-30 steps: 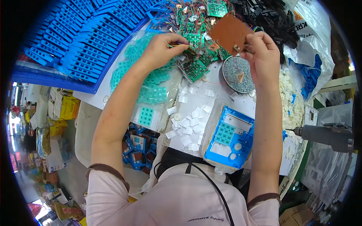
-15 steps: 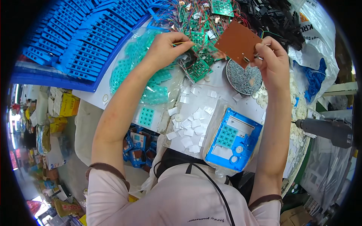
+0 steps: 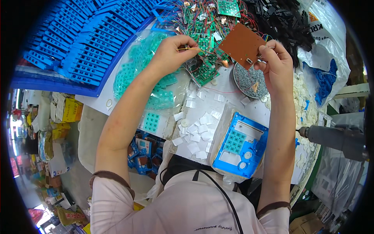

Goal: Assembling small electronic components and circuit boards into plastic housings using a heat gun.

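My right hand (image 3: 276, 62) grips a brown circuit board (image 3: 242, 43) by its right corner, holding it tilted above a round dish of small screws (image 3: 251, 80). Fingers pinched, my left hand (image 3: 177, 52) holds thin yellow wires (image 3: 189, 48) at the edge of a heap of green circuit boards (image 3: 206, 72) and tangled leads. Whether these wires join the brown board cannot be made out. Nearer to me lies a blue plastic casing (image 3: 255, 145) with a turquoise rubber keypad (image 3: 235, 141) set in it.
Blue casings (image 3: 87, 50) stand stacked at the far left. A clear bag of turquoise keypads (image 3: 150, 74) lies below my left forearm. White squares (image 3: 198, 132) are scattered mid-table. Black parts (image 3: 276, 23) fill the back right. An electric screwdriver (image 3: 331, 138) juts in at the right.
The brown board has shifted slightly left and down with my right hand. My left hand has barely moved, still pinching the wires. The screwdriver at the right appears shifted slightly.
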### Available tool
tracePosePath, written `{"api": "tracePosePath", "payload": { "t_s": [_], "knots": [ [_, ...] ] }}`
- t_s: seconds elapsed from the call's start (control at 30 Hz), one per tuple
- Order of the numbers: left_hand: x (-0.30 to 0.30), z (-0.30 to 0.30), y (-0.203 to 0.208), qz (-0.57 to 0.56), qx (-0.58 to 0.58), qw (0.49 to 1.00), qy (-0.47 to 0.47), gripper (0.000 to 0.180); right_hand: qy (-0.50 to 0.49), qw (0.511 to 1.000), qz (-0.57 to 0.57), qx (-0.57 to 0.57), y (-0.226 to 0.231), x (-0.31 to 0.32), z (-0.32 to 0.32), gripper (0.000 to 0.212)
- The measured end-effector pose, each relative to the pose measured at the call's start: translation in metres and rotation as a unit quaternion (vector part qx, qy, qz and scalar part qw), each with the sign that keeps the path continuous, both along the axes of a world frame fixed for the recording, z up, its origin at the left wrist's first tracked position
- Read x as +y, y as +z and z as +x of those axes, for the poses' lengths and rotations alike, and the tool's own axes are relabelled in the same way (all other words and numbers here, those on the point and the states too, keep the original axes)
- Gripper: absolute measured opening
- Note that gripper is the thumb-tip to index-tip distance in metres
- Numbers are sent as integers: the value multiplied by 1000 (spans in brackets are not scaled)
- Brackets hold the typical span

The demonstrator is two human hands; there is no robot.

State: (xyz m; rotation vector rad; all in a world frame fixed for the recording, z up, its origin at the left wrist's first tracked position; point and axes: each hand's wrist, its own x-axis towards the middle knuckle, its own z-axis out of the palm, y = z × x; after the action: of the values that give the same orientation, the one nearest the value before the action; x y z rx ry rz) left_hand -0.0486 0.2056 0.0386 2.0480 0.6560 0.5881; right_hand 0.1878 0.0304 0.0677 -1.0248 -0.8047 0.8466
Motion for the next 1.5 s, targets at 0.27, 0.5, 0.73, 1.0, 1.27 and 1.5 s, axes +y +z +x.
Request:
{"api": "tracePosePath", "payload": {
  "t_s": [0.27, 0.5, 0.73, 1.0, 1.27, 1.5],
  "knots": [
    [3, -3, -6, 5, -16, 1000, -5, 15, 30, 995, 43, 84, 0, -2, 11, 5],
    [1, -3, -4, -21, -30, 999, -7, 16, -45, 999, 2, 22, -5, 1, 6, 6],
    [4, -5, -9, -35, -42, 998, -21, 13, -73, 996, -42, 13, -10, 10, -4, 8],
    [0, -8, -7, 15, -20, 998, -63, 10, -61, 991, -110, 46, -14, 30, -25, 8],
    [-6, -13, 2, 62, -47, 994, -76, 11, -66, 997, -39, 2, 10, 41, -37, 11],
    [-8, -18, -2, 103, -40, 991, -72, 10, -105, 975, -62, -186, 35, 9, -31, 14]
  ]
}}
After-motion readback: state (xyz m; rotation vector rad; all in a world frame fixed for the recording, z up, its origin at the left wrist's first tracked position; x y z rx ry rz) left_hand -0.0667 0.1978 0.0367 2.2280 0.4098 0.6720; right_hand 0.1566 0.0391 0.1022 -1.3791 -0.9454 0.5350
